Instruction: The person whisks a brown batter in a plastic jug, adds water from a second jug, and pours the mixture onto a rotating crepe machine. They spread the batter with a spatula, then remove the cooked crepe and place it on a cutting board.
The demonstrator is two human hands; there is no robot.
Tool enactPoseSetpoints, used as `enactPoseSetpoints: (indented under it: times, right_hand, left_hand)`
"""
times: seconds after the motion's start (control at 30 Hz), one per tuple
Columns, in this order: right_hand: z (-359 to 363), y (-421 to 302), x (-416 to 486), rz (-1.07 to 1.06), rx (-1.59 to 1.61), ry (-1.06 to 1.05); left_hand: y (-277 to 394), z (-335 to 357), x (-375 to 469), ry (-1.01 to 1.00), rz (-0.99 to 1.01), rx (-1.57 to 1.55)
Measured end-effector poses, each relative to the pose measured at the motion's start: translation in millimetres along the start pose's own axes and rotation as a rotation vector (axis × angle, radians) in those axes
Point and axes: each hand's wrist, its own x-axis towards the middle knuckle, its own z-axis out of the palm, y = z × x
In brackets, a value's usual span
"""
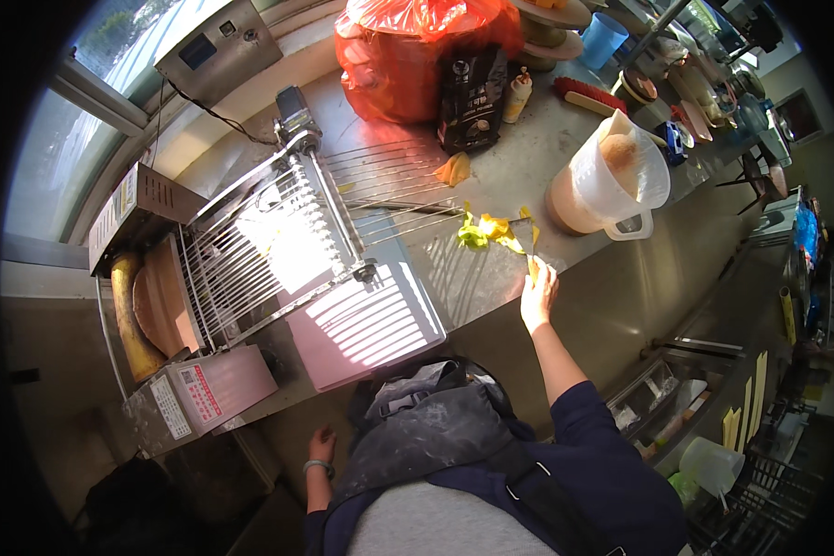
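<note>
My right hand (538,292) reaches over the front edge of the steel worktable. It grips the light-coloured handle of what looks like a scraper (528,229), whose thin blade points away from me. Yellow and green soft scraps (490,231) lie on the metal at the blade; whether they are dough or peel I cannot tell. Low beside my body hangs my left hand (322,445), a bracelet on its wrist. Its fingers are slightly curled, and no object shows in it. Right of the scraper stands a translucent measuring jug (604,184) with brown contents.
A machine with metal rods and a motor-driven roller (316,208) covers the left side. Beneath its rods lies a pale flat board (368,326). Farther back are a red plastic bag (396,69), a black cocoa powder pouch (469,101) and a red-bristled brush (587,96).
</note>
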Motion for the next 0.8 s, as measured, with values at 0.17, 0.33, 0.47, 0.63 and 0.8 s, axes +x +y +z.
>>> enactPoseSetpoints:
  times: [0.17,0.33,0.47,0.63,0.8]
  right_hand:
    - [-20,-8,-22,-0.191,-0.087,0.135]
    - [-41,15,-67,-0.509,0.014,-0.006]
    - [-19,69,-99,-0.12,0.323,-0.508]
    - [17,138,-103,0.627,0.353,-0.955]
    - [37,161,-148,0.728,0.466,-0.857]
  left_hand:
    - [-1,22,-19,0.011,-0.072,0.226]
    - [-14,49,-40,0.002,-0.052,0.419]
    - [-16,59,-46,0.057,-0.098,0.253]
    - [-3,60,-47,0.081,-0.081,0.166]
    - [27,37,-58,0.051,-0.232,0.239]
